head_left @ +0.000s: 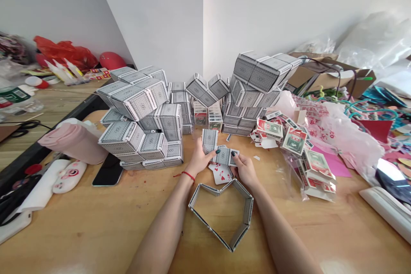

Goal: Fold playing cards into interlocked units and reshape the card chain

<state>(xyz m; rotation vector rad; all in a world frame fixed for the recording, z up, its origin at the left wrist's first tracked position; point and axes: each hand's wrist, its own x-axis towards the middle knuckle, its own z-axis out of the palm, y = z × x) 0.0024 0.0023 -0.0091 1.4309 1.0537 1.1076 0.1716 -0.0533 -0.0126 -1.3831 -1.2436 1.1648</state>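
My left hand [203, 157], with a red string at its wrist, grips folded playing cards [221, 155] showing grey patterned backs. One grey-backed card [209, 140] stands upright at my left fingers. The right end of the same folded cards is pinched by my right hand [244, 168]. Below them, face-up playing cards [221, 174] with red hearts lie on the table. Between my forearms stands a heart-shaped ring [249, 209] made of joined cards, its middle open to the tabletop.
Stacked card boxes [141, 98] rise at left, with more card stacks [257, 72] at right. Red and green card packs [293, 140] lie to the right by a plastic bag [334, 132]. A phone [108, 171], pink roll [72, 141] and white mouse [69, 177] sit left on the wooden table [128, 222].
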